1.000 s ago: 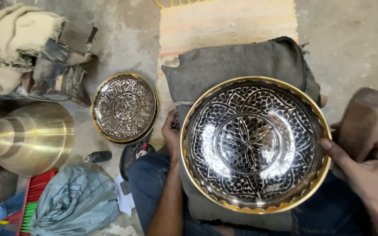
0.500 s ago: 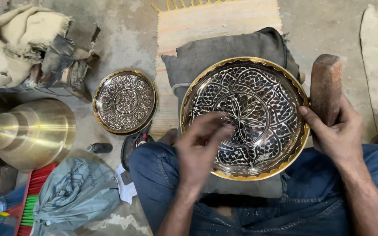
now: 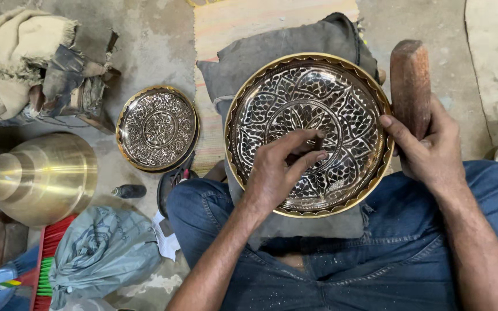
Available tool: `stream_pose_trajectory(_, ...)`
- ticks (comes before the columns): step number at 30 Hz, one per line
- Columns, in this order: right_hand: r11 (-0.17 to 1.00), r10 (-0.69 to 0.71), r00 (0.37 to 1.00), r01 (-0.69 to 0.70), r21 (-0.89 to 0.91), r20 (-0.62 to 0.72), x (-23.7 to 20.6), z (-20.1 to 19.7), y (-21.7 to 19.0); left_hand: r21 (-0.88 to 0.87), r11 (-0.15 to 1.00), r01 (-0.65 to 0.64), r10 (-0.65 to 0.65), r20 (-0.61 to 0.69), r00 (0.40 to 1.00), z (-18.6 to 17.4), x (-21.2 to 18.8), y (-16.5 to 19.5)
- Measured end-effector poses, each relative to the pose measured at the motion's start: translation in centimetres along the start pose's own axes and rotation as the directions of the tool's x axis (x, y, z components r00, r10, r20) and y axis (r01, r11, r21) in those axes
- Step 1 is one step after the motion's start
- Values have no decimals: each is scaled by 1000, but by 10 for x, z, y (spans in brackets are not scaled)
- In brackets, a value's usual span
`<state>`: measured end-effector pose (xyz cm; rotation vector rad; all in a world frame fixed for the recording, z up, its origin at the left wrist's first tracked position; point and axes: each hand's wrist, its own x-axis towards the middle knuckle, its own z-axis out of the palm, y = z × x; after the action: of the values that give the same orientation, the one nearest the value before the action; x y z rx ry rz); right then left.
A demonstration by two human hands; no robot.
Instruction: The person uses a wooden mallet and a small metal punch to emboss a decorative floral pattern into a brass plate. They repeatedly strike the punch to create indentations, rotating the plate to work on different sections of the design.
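Nearest the camera, blue jeans cover the crossed legs on which the work is carried. A grey cloth is laid over the lap, apparently as padding, and the big plate is rested on it, tilted slightly toward the viewer so that its engraved face is presented to the eye. The plate is seen just past the knees, at the middle of the view.

The left hand is brought in from 7 o'clock, wrist bent, and is laid on the plate's face near its centre; thumb and fingertips are drawn together as if something thin were pinched, but no tool can be made out between them. The right hand is wrapped around the lower end of a wooden mallet, which is held upright at the plate's 3 o'clock rim, its head clear of the metal; the forefinger is rested against the rim.

At 9 o'clock of the plate, a small plate of like pattern is set on the floor. Further toward 9 o'clock a brass vessel is lain on its side, and at 10 o'clock rags are heaped.
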<state>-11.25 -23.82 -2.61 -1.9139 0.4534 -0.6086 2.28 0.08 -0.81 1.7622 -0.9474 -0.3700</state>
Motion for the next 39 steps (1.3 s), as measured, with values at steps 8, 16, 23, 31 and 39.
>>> stream_pose_trajectory(8,903,40,997,-64,-426,-64,-9,-1,-33,-3,1000,-12,12,12,1000,-6,4,4)
stream_pose_trajectory(16,804,-62,997,82,-589,54,-38,-12,-95,-46,998,37,-32,104,994,-10,8,1)
stream_pose_trajectory(23,573,10,981,152,-805,193,-38,-11,-113,39,996,-83,75,163,984,-8,12,-5)
stream_pose_trajectory(31,529,181,973,26,-848,143,-37,-12,-103,38,992,-116,111,118,987,-8,11,-6)
stream_pose_trajectory(39,860,27,1000,-28,-510,-9,-46,-19,-64,19,994,-110,107,106,989,-7,9,-5)
